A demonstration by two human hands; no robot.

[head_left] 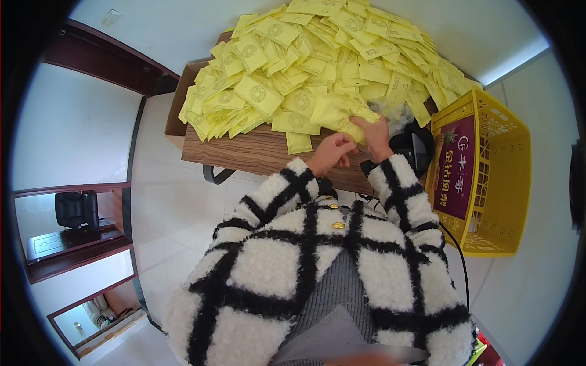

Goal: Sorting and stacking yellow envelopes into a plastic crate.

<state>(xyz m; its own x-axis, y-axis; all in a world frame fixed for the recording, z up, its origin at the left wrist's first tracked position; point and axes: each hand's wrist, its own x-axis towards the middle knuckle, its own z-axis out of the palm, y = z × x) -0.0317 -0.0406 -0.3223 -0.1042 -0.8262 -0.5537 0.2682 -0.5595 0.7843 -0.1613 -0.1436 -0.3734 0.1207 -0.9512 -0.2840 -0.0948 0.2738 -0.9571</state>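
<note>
A large heap of flat yellow packets (259,94) with dark print covers most of the wood-grain table (244,148). At the heap's near edge, my right hand (373,135) is closed round a bunch of yellow packets (339,114), which stand tilted up from the table. My left hand (332,152) is just to the left of it and lower, at the table's front edge. Its fingers are curled together close to the bottom of the bunch; whether they pinch anything is too small to tell. Crumpled clear plastic (397,116) lies right behind my right hand.
A black device (418,149) sits at the table's right end, with a black cable (462,259) hanging below. Beyond it stands a yellow plastic crate (510,183) with a purple panel. A cardboard box (177,110) is by the table's left end. Doorways open at far left.
</note>
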